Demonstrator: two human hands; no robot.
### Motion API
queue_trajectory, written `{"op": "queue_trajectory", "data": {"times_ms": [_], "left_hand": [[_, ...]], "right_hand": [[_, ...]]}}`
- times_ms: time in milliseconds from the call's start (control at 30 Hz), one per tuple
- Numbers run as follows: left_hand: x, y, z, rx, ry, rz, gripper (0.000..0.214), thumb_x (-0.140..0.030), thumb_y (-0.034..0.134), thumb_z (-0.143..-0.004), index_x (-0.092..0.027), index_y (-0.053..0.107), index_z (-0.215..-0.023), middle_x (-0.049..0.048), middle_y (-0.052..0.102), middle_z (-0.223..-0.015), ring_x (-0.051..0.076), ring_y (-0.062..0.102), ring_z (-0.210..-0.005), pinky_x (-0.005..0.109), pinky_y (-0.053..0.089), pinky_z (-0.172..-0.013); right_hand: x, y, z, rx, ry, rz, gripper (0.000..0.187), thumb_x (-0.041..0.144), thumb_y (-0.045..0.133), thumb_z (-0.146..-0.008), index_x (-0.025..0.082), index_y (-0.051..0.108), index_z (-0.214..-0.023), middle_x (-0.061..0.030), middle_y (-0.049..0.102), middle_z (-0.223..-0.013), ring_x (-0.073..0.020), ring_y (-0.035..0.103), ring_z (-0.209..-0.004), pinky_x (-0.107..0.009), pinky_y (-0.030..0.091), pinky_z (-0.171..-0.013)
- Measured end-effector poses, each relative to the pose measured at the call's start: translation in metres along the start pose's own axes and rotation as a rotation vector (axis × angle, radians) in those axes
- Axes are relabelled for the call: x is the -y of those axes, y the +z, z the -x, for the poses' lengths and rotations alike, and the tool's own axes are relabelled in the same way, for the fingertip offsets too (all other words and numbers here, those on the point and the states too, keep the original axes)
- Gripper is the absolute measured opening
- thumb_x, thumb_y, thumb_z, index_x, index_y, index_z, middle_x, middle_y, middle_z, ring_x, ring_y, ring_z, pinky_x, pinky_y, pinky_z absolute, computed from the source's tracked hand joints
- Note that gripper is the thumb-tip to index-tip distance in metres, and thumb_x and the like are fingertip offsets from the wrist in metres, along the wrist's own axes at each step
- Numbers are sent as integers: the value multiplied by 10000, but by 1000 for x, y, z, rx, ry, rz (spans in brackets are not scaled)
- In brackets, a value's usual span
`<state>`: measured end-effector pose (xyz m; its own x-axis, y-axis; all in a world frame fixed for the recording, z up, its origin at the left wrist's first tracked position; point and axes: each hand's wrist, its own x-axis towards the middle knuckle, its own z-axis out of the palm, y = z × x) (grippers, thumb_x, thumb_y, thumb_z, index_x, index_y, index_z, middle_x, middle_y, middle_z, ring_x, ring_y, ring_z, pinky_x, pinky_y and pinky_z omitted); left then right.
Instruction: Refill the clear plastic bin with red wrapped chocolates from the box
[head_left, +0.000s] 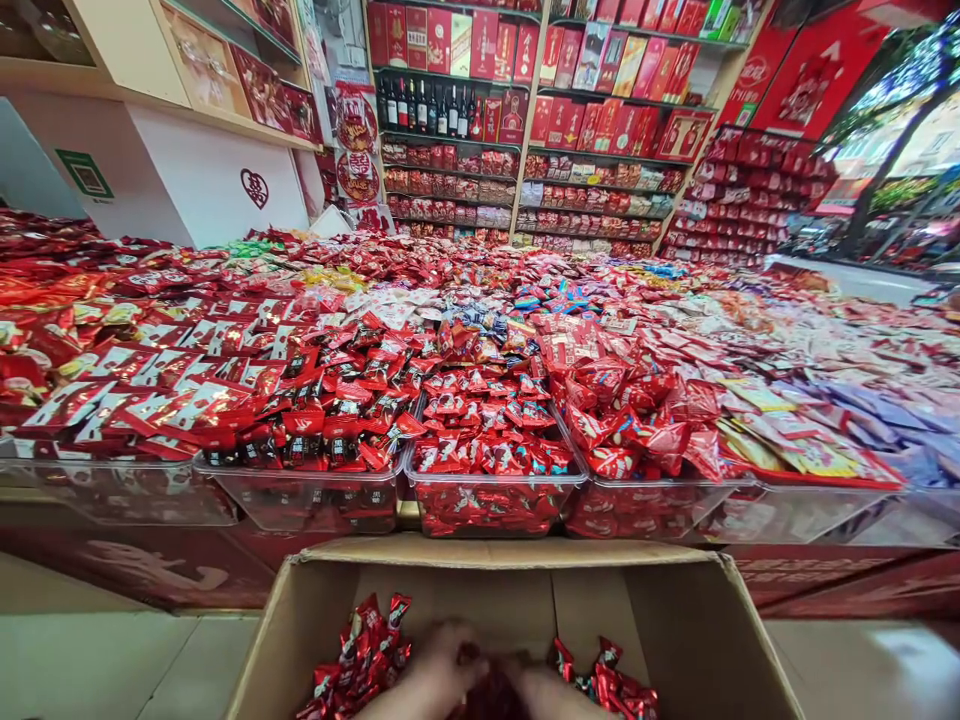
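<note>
Shop shelves (527,130) beyond; red-wrapped sweets (362,655) left and right of 2 hands (445,668).

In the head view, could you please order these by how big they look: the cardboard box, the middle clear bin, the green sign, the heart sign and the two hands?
1. Cardboard box
2. Middle bin
3. Left hand and right hand: too blurred to rank between them
4. Green sign
5. Heart sign
</note>
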<state>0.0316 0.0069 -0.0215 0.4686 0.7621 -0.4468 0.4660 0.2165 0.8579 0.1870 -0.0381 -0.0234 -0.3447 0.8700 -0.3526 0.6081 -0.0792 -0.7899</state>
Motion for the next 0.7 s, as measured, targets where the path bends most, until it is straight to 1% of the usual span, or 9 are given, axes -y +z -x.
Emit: {"op": "queue_trajectory", "data": {"times_ms": [67,167,233,300,367,433,533,633,700], "left_hand": [[-10,2,-2,-34,19,109,201,-318,526,-611,-166,543,-742,3,571,-727,166,507,-734,272,368,-659],[-22,3,-2,-8,33,288,251,-329,460,-689,-180,477,-891,17,565,-843,137,517,-746,251,392,-630],[-30,2,2,46,37,531,271,-284,499,-682,-192,458,-934,27,559,-900,132,527,-748,247,400,-620],[-38,0,7,99,53,785,307,-212,558,-650,-198,466,-942,38,550,-952,143,532,-791,260,406,-657],[-45,-1,12,137,75,927,341,-160,580,-636,-210,469,-954,41,536,-998,163,528,-852,280,408,-700],[-49,-1,14,156,95,961,353,-131,573,-644,-218,462,-967,43,522,-1033,177,516,-897,287,415,-709],[-52,-1,15,144,96,904,327,-138,556,-663,-216,452,-963,53,511,-1065,186,508,-911,284,437,-673],[-53,-3,14,106,99,780,331,-180,555,-669,-214,443,-978,62,499,-1103,197,498,-919,284,457,-642],[-53,-4,14,106,116,719,356,-197,548,-672,-222,429,-1007,63,481,-1135,201,490,-931,275,464,-620]], "right_hand": [[0,1,-3,-71,-16,-315,392,204,600,-516,236,506,-896,-4,612,-813,-183,575,-714,-230,416,-516],[7,-5,-8,-138,-36,-698,336,277,574,-595,194,464,-902,-2,595,-754,-164,576,-696,-263,431,-572],[11,-10,-10,-166,-35,-816,340,300,579,-613,184,453,-908,15,576,-682,-152,577,-654,-278,433,-586],[16,-16,-9,-209,-16,-871,398,305,616,-587,185,448,-927,27,557,-653,-148,572,-629,-277,437,-566],[22,-21,-5,-237,0,-928,428,309,645,-556,187,455,-919,22,558,-676,-151,570,-642,-280,446,-564],[28,-24,-2,-229,-11,-992,408,317,650,-552,187,469,-894,-1,572,-760,-160,572,-689,-296,457,-598],[34,-25,2,-204,-3,-1053,361,341,615,-597,186,479,-894,-27,582,-859,-162,577,-696,-300,461,-594],[33,-24,2,-267,12,-1035,346,338,604,-617,179,498,-905,-27,605,-837,-153,573,-728,-289,443,-655],[31,-23,1,-308,-1,-1017,338,334,614,-610,174,515,-891,-23,616,-802,-152,565,-764,-289,419,-713]]}}
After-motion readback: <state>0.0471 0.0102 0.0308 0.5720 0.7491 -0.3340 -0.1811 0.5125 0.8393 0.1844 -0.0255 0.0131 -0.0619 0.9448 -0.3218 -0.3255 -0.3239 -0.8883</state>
